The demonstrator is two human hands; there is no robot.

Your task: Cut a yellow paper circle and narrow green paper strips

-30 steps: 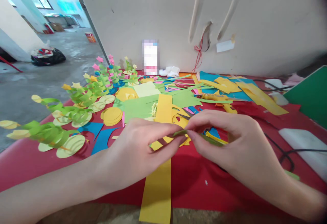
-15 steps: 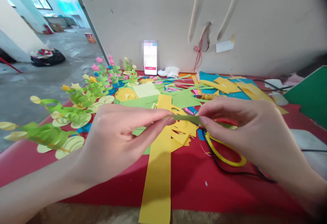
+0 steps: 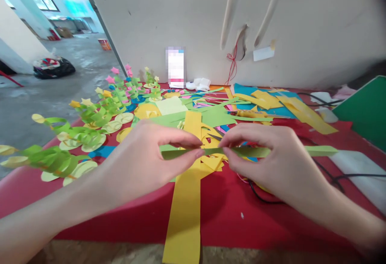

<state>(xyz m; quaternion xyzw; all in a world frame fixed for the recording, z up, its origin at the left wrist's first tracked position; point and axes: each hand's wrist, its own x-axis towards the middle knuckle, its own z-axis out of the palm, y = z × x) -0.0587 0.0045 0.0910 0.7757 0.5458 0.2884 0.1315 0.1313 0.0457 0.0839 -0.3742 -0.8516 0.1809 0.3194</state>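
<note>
A long, narrow green paper strip (image 3: 253, 152) runs sideways between my two hands, above the table. My left hand (image 3: 157, 151) pinches it between thumb and fingers, with a short end showing inside the palm. Close beside, my right hand (image 3: 256, 151) pinches the same strip, whose other end sticks out past the wrist to the right. Beneath the hands lies a wide yellow paper strip (image 3: 183, 215), reaching over the table's front edge. Scissors (image 3: 215, 135) lie partly hidden behind my right hand, among yellow paper scraps (image 3: 212, 161).
Curled green paper plants (image 3: 50, 159) with star tops line the left side of the red table (image 3: 120, 224). A phone (image 3: 176, 69) leans on the wall at the back. Blue and yellow paper, a yellow-handled cutter (image 3: 250, 113) and black cables (image 3: 362, 175) lie to the right.
More of the green strip now shows, both inside the left palm and out beyond the right wrist. My right hand has moved left and slightly down, nearer my left hand.
</note>
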